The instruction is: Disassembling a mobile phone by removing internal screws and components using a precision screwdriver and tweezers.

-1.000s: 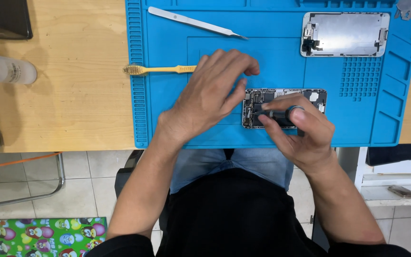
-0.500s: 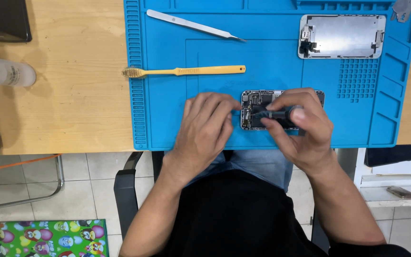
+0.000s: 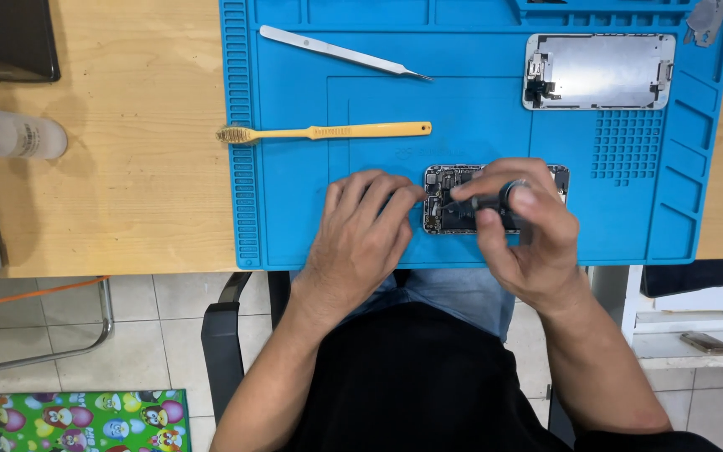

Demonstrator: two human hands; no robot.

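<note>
The opened phone body [image 3: 453, 201] lies near the front edge of the blue mat [image 3: 495, 117]. The left hand [image 3: 366, 222] rests flat with fingertips on its left end, probably to steady it. The right hand [image 3: 525, 226] is closed around a dark screwdriver [image 3: 483, 203], tip on the inside parts. Farther are a yellow brush [image 3: 328, 132], tweezers [image 3: 340, 52] and the removed screen [image 3: 600, 71], on a wooden table [image 3: 127, 167]

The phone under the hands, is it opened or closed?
Opened. The phone body shows bare circuit parts inside, and its screen panel lies apart, face down, at the far right of the blue mat.
</note>
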